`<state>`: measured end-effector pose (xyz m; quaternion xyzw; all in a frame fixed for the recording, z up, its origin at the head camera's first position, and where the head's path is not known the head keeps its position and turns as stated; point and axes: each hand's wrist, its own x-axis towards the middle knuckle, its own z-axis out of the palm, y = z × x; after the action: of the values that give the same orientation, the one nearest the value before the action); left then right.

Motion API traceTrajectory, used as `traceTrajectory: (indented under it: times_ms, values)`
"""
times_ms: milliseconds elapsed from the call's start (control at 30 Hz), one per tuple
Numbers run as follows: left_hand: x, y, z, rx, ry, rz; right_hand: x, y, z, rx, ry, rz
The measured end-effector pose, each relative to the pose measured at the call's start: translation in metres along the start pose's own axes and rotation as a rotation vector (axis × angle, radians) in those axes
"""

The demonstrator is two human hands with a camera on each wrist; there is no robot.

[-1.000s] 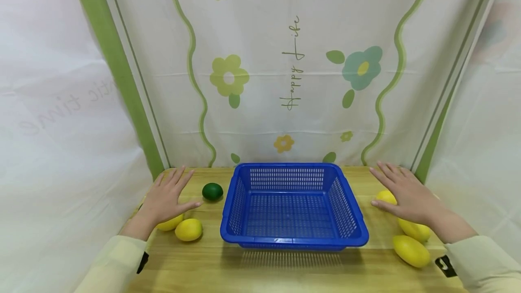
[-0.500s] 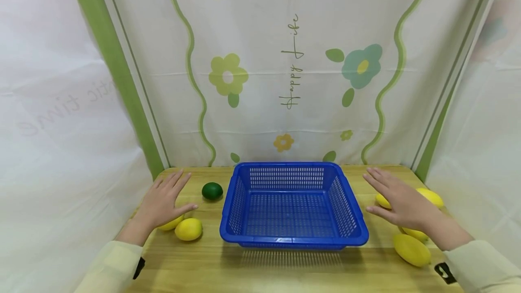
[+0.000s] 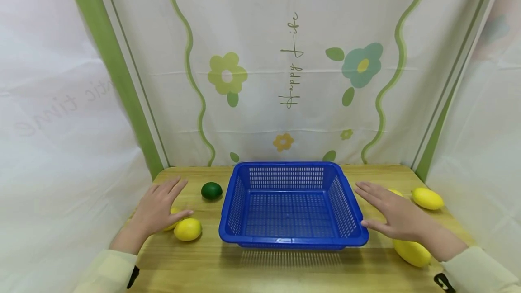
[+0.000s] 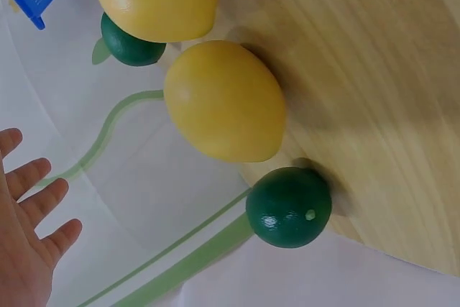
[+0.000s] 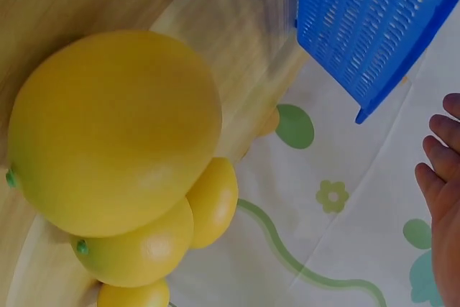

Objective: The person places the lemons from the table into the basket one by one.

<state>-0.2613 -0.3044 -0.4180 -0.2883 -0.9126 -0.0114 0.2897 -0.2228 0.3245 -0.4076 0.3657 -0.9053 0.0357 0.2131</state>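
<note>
My left hand [image 3: 156, 209] hovers, fingers spread and holding nothing, over the left fruit. By it lie a yellow lemon [image 3: 188, 229], a second lemon [image 4: 225, 101] partly covered in the head view, and a dark green lime [image 3: 211, 191] farther back. Another green lime [image 4: 289, 208] shows in the left wrist view, hidden by the hand in the head view. My right hand [image 3: 395, 214], also extended and holding nothing, is just right of the blue basket [image 3: 293, 241]. Several lemons lie around and beneath it, including a rear lemon [image 3: 427, 198] and a near lemon [image 3: 412, 253].
The perforated basket stands mid-table with nothing inside it. A wooden table [image 3: 285, 275] carries everything. White printed curtains [image 3: 260, 103] rise at the back and along both sides.
My right hand has moved left and nearer to me, uncovering the rear right lemon. My left hand has shifted slightly left and nearer. Basket and fruit stay put.
</note>
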Motion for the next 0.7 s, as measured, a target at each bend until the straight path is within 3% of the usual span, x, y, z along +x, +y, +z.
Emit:
traceTrajectory:
  times_ms: [300, 700]
  values:
    - [-0.014, 0.003, 0.002, -0.006, -0.006, 0.002, -0.001, -0.009, 0.008, 0.001, -0.036, -0.033]
    - [-0.029, 0.009, 0.004, -0.033, -0.001, 0.002, -0.005, -0.008, 0.018, 0.014, -0.013, -0.074]
